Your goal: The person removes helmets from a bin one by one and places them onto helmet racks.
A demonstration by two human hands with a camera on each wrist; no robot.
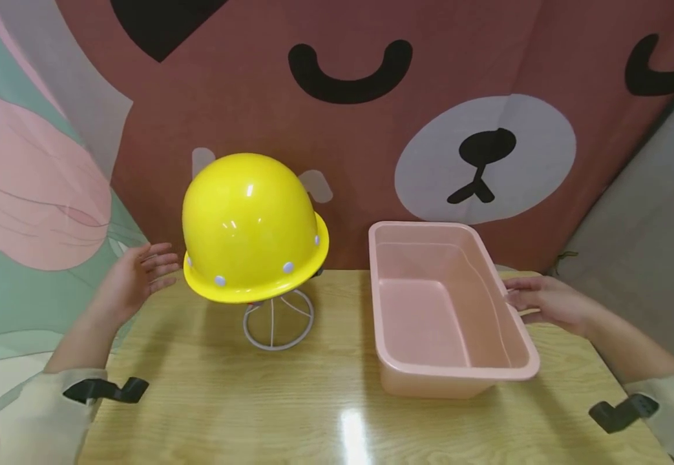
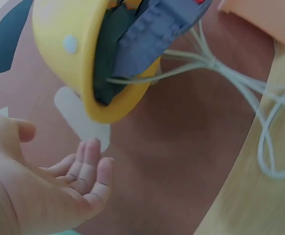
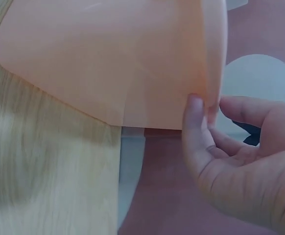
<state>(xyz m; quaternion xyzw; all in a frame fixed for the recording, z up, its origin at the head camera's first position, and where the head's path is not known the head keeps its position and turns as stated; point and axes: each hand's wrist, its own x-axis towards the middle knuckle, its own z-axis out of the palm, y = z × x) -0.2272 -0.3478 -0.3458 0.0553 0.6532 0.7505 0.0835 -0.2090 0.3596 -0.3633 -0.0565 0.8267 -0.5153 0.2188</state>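
A glossy yellow hard hat [image 1: 249, 226] sits tilted on a white wire stand [image 1: 278, 349], left of centre in the head view. Just left of its brim is my left hand [image 1: 139, 274], with relaxed fingers apart from the hat. The left wrist view shows this hand [image 2: 59, 191] holding nothing, below the hat's dark inner lining [image 2: 114, 54] and grey strap [image 2: 150, 36]. On the right, a pink plastic basin [image 1: 421, 316] rests on the table. My right hand [image 1: 552, 302] pinches its right rim; the right wrist view shows digits [image 3: 194, 110] on either side of the rim.
The wood-grain table [image 1: 325, 413] bears both the stand and the basin, with bare tabletop between them. Behind it hangs a brown cloth [image 1: 348, 142] printed with a bear's face. Black clips [image 1: 106, 389] are on both sleeves.
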